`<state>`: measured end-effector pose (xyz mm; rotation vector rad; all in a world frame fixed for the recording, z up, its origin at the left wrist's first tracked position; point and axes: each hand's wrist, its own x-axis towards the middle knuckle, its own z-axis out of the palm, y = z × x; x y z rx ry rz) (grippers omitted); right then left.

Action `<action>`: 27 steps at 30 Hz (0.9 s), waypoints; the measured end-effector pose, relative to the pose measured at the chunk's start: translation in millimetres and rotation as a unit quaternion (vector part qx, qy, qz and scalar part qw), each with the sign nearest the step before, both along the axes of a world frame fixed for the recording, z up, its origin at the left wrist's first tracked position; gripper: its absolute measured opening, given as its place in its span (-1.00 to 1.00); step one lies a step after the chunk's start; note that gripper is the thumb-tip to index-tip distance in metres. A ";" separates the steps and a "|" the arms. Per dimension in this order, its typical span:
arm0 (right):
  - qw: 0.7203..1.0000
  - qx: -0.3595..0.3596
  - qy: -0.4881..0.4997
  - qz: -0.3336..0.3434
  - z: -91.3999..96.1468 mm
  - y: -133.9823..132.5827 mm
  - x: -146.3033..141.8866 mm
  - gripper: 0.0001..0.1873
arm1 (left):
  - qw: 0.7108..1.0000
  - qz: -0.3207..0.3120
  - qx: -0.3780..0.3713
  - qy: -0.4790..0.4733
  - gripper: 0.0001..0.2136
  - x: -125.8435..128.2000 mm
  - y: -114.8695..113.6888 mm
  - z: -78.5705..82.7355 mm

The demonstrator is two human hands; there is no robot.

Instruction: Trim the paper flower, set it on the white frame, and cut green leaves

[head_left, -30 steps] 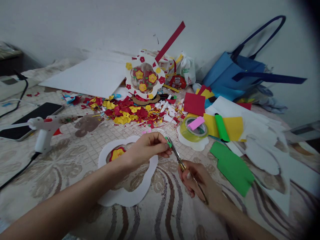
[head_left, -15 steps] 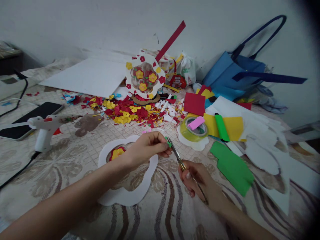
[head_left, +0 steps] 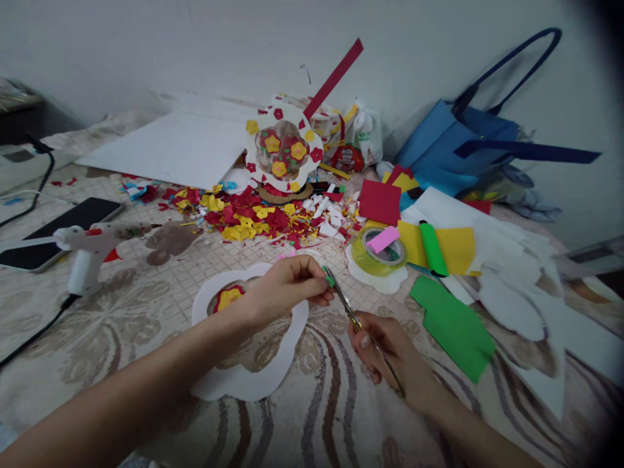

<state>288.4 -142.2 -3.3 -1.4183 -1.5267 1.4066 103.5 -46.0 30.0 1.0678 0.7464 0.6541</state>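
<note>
Between the fingertips of my left hand (head_left: 297,283) is a small green foam piece (head_left: 329,278), pinched near the middle of the view. My right hand (head_left: 385,354) grips a pair of scissors (head_left: 345,300) by the handles, and the blades point up and left, touching the green piece. Beneath my left forearm lies a white scalloped frame (head_left: 283,364) with a clear middle, partly hidden by the arm. Inside it sits a red and yellow flower (head_left: 230,298). A larger green foam sheet (head_left: 455,328) rests to the right of my right hand.
A glue gun (head_left: 88,250) and a phone (head_left: 63,231) lie at left. Foam scraps (head_left: 253,218) spread before a decorated flower frame (head_left: 253,156). Right of centre is a tape roll (head_left: 363,253); farther right are white sheets (head_left: 517,299) and a blue bag (head_left: 439,146).
</note>
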 end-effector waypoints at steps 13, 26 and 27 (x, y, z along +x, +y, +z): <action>0.999 -0.022 0.029 -0.015 -2.3 -0.8 -1.2 -0.43 | 1.000 0.015 -0.008 -0.016 -0.84 0.9 -1.9 -1.6; 0.999 0.042 -0.024 -0.025 -0.1 2.8 -10.0 -0.39 | 0.991 0.111 -0.042 -0.069 -0.86 11.7 -18.3 -9.3; 0.998 0.044 -0.024 -0.027 -0.5 3.0 -10.5 -0.38 | 0.990 0.119 -0.039 -0.068 -0.87 12.2 -19.0 -9.3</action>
